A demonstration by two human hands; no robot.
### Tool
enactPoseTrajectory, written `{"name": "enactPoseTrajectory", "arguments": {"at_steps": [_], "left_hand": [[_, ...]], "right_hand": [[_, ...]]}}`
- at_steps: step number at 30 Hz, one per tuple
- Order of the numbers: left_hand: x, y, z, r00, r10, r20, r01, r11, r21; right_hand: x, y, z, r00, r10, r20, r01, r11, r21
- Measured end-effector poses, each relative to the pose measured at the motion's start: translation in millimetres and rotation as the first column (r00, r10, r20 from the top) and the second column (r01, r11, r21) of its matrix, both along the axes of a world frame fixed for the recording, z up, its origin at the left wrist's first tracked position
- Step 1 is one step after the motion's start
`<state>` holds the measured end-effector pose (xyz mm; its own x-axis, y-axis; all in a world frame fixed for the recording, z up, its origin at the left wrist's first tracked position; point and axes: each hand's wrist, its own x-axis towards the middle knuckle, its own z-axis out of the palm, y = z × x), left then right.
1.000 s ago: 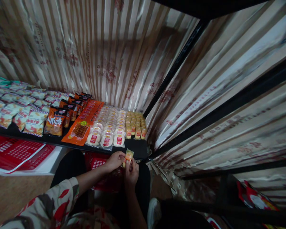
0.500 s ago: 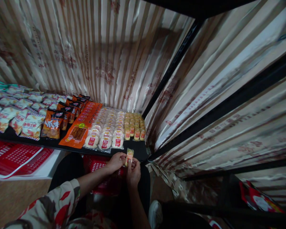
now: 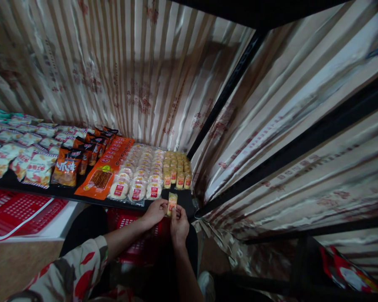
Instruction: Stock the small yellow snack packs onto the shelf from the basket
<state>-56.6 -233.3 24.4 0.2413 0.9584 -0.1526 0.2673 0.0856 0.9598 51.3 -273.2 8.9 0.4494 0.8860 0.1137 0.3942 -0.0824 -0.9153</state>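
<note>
Between both hands, a small yellow snack packet (image 3: 172, 203) in a clear wrapper with a red label is held upright just in front of the shelf edge. My left hand (image 3: 156, 213) pinches its left side with the fingertips. My right hand (image 3: 179, 226) grips its lower right side, thumb on the front. Beyond it, matching yellow packets (image 3: 177, 167) stand in rows at the right end of the black shelf (image 3: 182, 198). Beside them lie rows of round white wrapped crackers (image 3: 137, 188) with red labels.
Left along the shelf are a flat orange snack bag (image 3: 102, 174), black-and-orange bags (image 3: 66, 167) and white snack bags (image 3: 39, 165). Red baskets (image 3: 22, 214) sit below. A black metal post (image 3: 227, 92) and striped curtain (image 3: 145, 75) enclose the back and right.
The view has shifted slightly, and the shelf goods appear a little lower and further left. Both hands still hold the packet, which is now a bit closer to the standing rows.
</note>
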Motion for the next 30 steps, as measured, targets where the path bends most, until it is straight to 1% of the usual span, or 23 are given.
{"name": "enactPoseTrajectory", "arguments": {"at_steps": [8,13,18,24,30], "left_hand": [[7.7,9.1,4.2,0.999,0.034,0.003,-0.033,0.999,-0.022],[13.2,15.8,-2.4,0.997,0.074,0.013,-0.073,0.997,-0.034],[16.8,20.9,-7.0,0.998,0.069,0.016,-0.068,0.997,-0.044],[20.4,23.8,0.1,0.997,0.077,0.013,-0.077,0.996,-0.053],[22.8,27.2,9.6,0.996,0.077,-0.046,-0.077,0.997,0.007]], "right_hand": [[5.1,12.4,-1.3,1.000,0.022,-0.010,-0.022,0.999,0.026],[8.9,19.7,-3.0,0.997,0.073,0.018,-0.074,0.996,0.048],[9.5,25.9,-7.9,0.993,0.046,0.107,-0.052,0.997,0.052],[9.4,31.2,-10.3,0.977,-0.008,0.215,-0.007,0.998,0.069],[10.5,38.0,-10.6,0.947,-0.012,0.322,-0.008,0.998,0.059]]}}
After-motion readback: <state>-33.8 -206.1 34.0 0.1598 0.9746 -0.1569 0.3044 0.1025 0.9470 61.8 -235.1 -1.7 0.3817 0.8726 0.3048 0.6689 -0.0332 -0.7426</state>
